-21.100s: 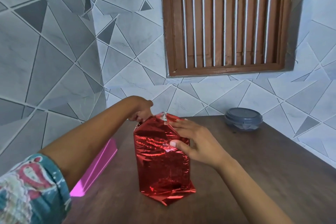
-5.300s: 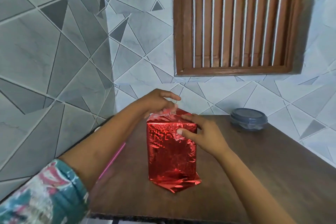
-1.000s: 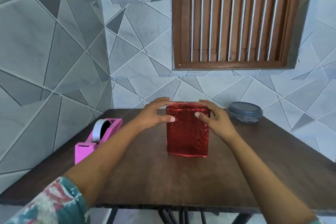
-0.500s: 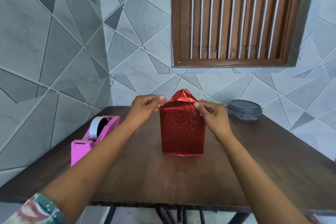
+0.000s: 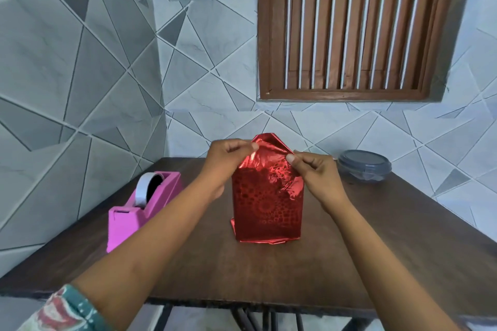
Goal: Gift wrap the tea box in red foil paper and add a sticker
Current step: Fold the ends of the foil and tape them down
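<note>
The tea box [image 5: 267, 207] stands upright in the middle of the brown table, fully covered in shiny red foil paper with a dotted pattern. Its top foil flap [image 5: 269, 148] sticks up in a loose peak. My left hand [image 5: 228, 158] pinches the flap's left edge between thumb and fingers. My right hand [image 5: 312, 166] pinches the flap's right edge at the box's top corner. The foil at the bottom is folded under the box. No sticker is in view.
A pink tape dispenser [image 5: 142, 207] with a white roll sits left of the box. A grey lidded round container [image 5: 364, 165] stands at the back right. The table [image 5: 269, 277] meets tiled walls at the back and left; its near edge lies below my forearms.
One second ago both hands pressed the flat top of the box. The top flap has since been lifted into a peak, and both hands now pinch its edges.
</note>
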`<state>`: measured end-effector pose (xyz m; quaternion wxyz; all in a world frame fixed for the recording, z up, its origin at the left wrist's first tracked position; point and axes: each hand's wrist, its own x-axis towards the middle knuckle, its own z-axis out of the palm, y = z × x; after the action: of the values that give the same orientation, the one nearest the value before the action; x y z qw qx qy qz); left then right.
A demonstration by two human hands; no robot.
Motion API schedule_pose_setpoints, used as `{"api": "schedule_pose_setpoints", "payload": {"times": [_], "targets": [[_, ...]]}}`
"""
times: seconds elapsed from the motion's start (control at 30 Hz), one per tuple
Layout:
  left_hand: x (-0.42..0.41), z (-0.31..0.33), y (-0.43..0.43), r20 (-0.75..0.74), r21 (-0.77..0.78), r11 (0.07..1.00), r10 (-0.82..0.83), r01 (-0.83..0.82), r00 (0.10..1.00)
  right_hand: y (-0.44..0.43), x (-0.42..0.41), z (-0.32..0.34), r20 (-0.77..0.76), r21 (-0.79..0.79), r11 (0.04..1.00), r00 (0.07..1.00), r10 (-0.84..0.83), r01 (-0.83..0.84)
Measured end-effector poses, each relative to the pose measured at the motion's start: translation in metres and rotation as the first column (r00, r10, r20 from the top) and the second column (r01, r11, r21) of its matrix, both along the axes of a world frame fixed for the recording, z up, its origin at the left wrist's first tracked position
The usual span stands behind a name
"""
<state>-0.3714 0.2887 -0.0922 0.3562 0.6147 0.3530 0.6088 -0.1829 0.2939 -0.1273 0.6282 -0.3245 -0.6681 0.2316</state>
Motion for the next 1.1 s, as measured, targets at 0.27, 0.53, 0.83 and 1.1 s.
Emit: {"api": "schedule_pose_setpoints", "payload": {"times": [0.27, 0.53, 0.83, 1.1], "targets": [[-0.018, 0.018, -0.006, 0.083, 0.043, 0.994, 0.101, -0.105, 0.991, -0.011, -0.004, 0.004, -0.022, -0.074, 0.997, 1.0, 0.009, -0.01], [-0.048, -0.024, -0.011, -0.177, 0.049, 0.998, -0.041, 0.05, 0.983, -0.023, 0.004, 0.004, -0.011, -0.074, 0.995, 0.998, -0.066, 0.065], [-0.036, -0.015, -0.006, -0.12, -0.027, 1.0, 0.013, -0.016, 0.993, -0.019, 0.006, 0.013, 0.018, -0.067, 0.985, 0.987, -0.159, 0.16], [-0.028, -0.005, 0.0, -0.111, -0.091, 0.992, 0.072, -0.083, 0.991, -0.013, 0.002, 0.02, 0.129, -0.095, 0.962, 0.962, -0.242, 0.255]]}}
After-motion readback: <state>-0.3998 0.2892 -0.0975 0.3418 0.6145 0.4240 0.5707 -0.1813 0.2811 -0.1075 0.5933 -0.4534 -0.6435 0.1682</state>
